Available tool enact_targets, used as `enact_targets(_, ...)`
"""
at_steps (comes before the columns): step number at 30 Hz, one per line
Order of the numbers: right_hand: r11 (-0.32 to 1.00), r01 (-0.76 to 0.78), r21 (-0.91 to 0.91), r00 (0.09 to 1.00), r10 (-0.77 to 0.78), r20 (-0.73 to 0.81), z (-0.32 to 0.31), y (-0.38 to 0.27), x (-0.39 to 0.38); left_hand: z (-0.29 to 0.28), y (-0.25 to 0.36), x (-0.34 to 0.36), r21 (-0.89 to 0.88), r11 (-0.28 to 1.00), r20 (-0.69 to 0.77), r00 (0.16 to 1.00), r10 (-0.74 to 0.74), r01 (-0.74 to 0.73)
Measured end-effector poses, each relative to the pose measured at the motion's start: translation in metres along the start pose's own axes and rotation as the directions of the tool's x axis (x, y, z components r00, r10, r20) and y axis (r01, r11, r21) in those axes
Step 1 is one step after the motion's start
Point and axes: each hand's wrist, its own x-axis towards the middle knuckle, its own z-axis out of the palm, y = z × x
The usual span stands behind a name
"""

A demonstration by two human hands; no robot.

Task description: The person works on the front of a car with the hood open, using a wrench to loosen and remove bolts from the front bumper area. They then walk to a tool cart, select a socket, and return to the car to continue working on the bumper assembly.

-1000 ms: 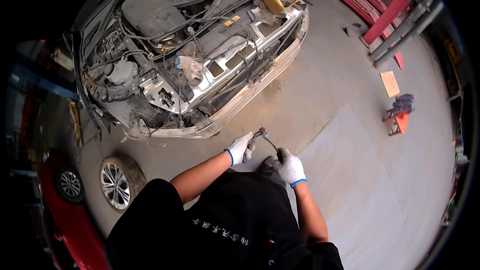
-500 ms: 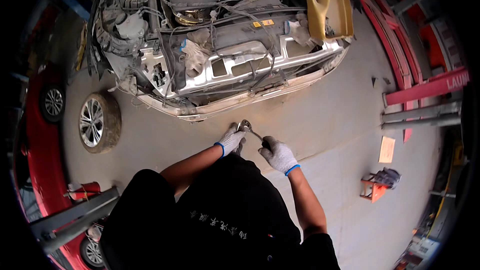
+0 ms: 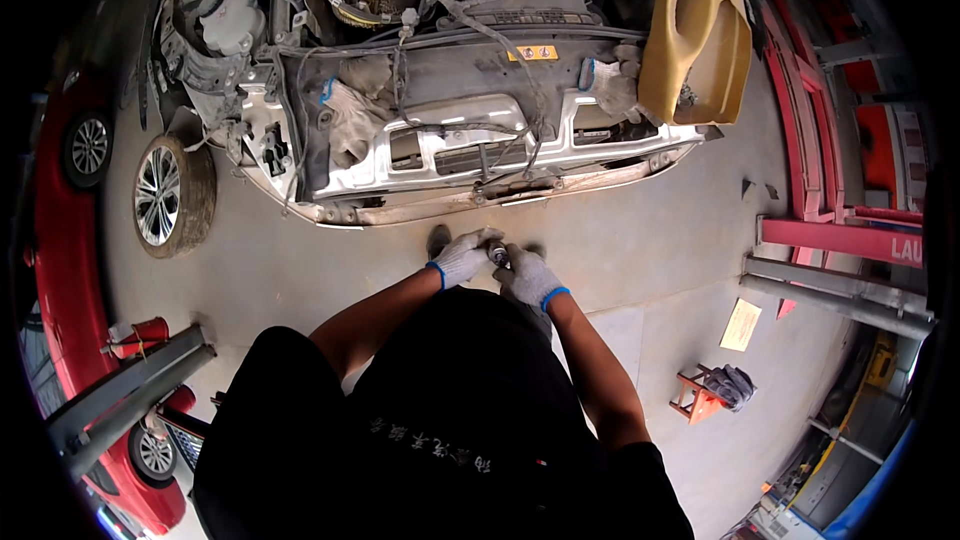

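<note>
Both my hands wear light knitted gloves with blue cuffs and are close together in front of the car's stripped front end. My right hand (image 3: 527, 278) is closed around a ratchet wrench (image 3: 499, 255); its round metal head shows between my hands, while the handle is hidden in the glove. My left hand (image 3: 462, 259) is beside the wrench head, its fingers curled with the tips just above it. Whatever those fingers pinch is too small to make out.
The car's front crossmember (image 3: 370, 214) is ahead, with spare gloves (image 3: 352, 125) lying on it. A tan cut-open jug (image 3: 660, 80) rests at its right. A wheel (image 3: 160, 195) stands on the floor at left, and a small stool (image 3: 690, 395) at right. Red lift posts (image 3: 840, 238) flank the right.
My hands have come closer together, and the wrench handle, visible before, is now covered by my right hand. The view has shifted, so the car sits higher in the picture.
</note>
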Motion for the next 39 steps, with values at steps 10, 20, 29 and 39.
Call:
enact_targets(10,0.995,0.051,-0.084,0.988,-0.038,0.151,-0.028,0.037,0.057,-0.052,0.085,-0.014,0.32,0.91,-0.486,0.87,-0.08,0.263)
enact_targets(20,0.995,-0.047,-0.089,0.997,0.052,0.055,0.004,0.055,0.092,-0.195,0.21,-0.048,0.688,0.608,-0.726,0.382,0.572,0.396)
enact_targets(29,0.974,-0.215,0.071,0.948,0.226,-0.223,0.071,0.064,0.121,-0.279,0.212,0.032,0.94,0.205,-0.321,0.506,0.8,0.273)
enact_targets(39,0.91,-0.303,0.283,0.873,0.384,-0.302,0.117,0.068,0.144,-0.303,0.211,0.045,0.954,0.112,-0.252,0.544,0.801,0.277)
